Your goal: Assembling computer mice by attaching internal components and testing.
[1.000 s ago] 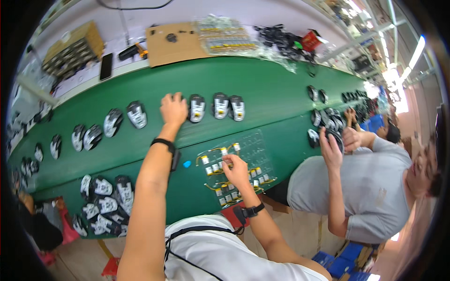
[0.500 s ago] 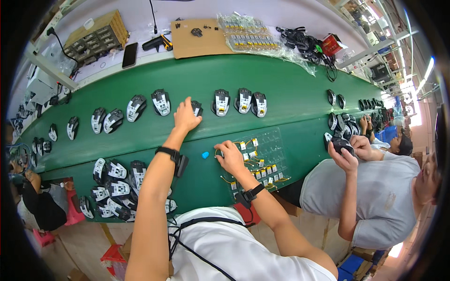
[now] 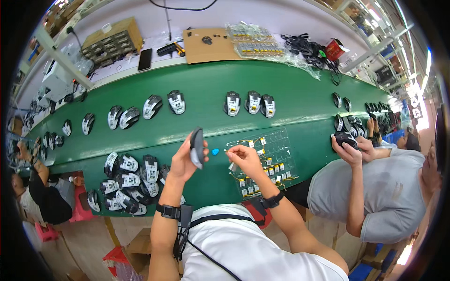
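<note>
Raised above the green bench, a black and white computer mouse (image 3: 197,149) is gripped in my left hand (image 3: 183,161), turned edge-on so its inside is hidden. To its right, my right hand (image 3: 247,160) has thumb and fingertips pinched together on the lead of a small battery (image 3: 232,166), which hangs partly hidden below the fingers. Under and beside that hand lies a clear plastic tray (image 3: 284,140) with several small wired batteries. Between both hands rests a small blue piece (image 3: 215,151).
Several opened mice (image 3: 127,180) are heaped at the near left. Across the belt stands a spaced row of mice (image 3: 176,102). On the back shelf are a phone (image 3: 145,59), a cardboard sheet (image 3: 208,51) and bagged batteries (image 3: 258,40). A co-worker (image 3: 370,192) sits at right.
My left hand has lifted a mouse off the belt and brought it nearer. My right hand has risen a little from the tray with a battery lead pinched. The view has shifted slightly.
</note>
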Demonstrator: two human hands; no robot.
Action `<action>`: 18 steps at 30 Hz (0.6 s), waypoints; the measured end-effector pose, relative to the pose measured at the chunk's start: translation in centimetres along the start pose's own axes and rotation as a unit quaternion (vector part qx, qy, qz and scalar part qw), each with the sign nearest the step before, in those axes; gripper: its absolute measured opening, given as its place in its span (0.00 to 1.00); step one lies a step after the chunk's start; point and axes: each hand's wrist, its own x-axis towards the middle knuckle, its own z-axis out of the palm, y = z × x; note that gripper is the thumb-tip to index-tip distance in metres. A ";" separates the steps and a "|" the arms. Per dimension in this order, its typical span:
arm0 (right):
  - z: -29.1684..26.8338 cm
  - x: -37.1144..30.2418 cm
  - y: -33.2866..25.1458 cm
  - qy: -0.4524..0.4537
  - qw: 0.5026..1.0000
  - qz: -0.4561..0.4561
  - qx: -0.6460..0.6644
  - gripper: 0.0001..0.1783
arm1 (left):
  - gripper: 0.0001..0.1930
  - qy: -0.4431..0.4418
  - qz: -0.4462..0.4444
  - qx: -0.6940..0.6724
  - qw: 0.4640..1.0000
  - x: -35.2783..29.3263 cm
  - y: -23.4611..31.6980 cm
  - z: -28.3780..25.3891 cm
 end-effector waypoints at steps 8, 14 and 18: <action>3.3 -4.3 -5.1 -0.049 0.996 -0.026 0.067 0.07 | 0.21 0.105 0.062 0.071 0.990 -1.4 -0.8 4.6; 2.3 -5.2 -7.3 -0.071 0.994 -0.061 0.054 0.07 | 0.22 0.131 0.050 0.027 0.990 -2.7 -0.3 6.6; 2.4 -6.3 -8.9 -0.045 0.996 -0.070 0.036 0.06 | 0.23 0.080 0.082 0.064 0.991 -3.0 0.0 8.7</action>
